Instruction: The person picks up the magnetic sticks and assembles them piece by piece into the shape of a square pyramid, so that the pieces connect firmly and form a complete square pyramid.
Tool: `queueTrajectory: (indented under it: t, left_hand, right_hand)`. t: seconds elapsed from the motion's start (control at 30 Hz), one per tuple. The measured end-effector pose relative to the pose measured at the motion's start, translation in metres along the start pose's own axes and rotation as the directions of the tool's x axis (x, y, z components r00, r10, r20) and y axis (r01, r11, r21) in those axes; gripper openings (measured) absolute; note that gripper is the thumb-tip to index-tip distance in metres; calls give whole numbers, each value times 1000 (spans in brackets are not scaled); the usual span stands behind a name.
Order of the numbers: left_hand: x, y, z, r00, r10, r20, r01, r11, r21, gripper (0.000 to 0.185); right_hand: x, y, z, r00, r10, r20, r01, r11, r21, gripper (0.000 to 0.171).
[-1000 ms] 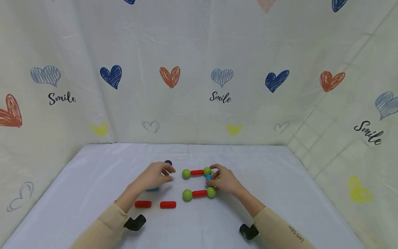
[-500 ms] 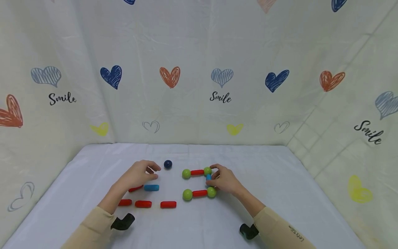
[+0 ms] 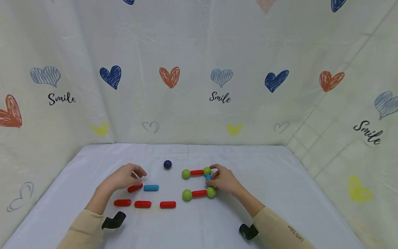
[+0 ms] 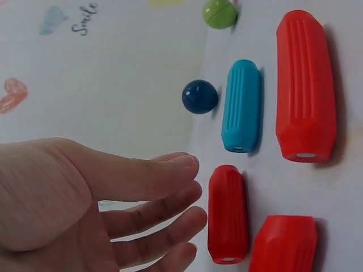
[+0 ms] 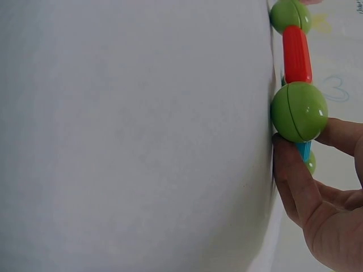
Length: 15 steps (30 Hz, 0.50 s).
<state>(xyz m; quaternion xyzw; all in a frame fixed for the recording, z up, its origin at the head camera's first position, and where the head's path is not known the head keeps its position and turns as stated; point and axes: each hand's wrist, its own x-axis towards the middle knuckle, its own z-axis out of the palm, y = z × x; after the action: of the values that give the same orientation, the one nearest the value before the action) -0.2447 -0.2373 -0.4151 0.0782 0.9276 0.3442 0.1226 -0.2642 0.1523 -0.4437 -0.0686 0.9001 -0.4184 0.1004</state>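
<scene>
Nearest the front edge of the table (image 3: 199, 228), three red rods (image 3: 143, 204) lie end to end in a loose row with gaps between them, laid out like spare parts within easy reach. Just behind that row, the left hand (image 3: 124, 177) hovers over a fourth red rod (image 3: 134, 188), which lies slanted with a blue rod (image 3: 151, 187) just beside its right end. The left wrist view shows the fingers (image 4: 164, 187) straight and relaxed above the cloth, closed on nothing.

To the right, a half-built frame (image 3: 199, 182) sits near the middle of the table: two green balls joined by a red rod at the front, two more joined the same way behind. The right hand (image 3: 224, 180) pinches the short blue rod (image 3: 208, 177) that stands between the two right-hand balls, probably steadying that joint so the frame keeps its shape. From the right wrist view the fingers (image 5: 295, 181) curl under the near green ball (image 5: 299, 111), though the blue piece is mostly hidden there, so exactly where the fingertips bear is hard to tell.

Further back, a dark blue ball (image 3: 167, 164) rests alone, apart from both hands and left of the frame's rear corner.
</scene>
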Motion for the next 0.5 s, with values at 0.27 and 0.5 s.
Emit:
queueTrajectory:
  t: [0.27,0.5]
  left_hand:
    - [-2,-11,3,998,-51,30,52,999,-16,26]
    - [-3,-12,5,998,-58,32,58,998,0,24]
  right_hand:
    - [0,0,1,1000,-5,2,5,1000,-3,63]
    - [0,0,0,1000,-10,3,10,1000,-1,64]
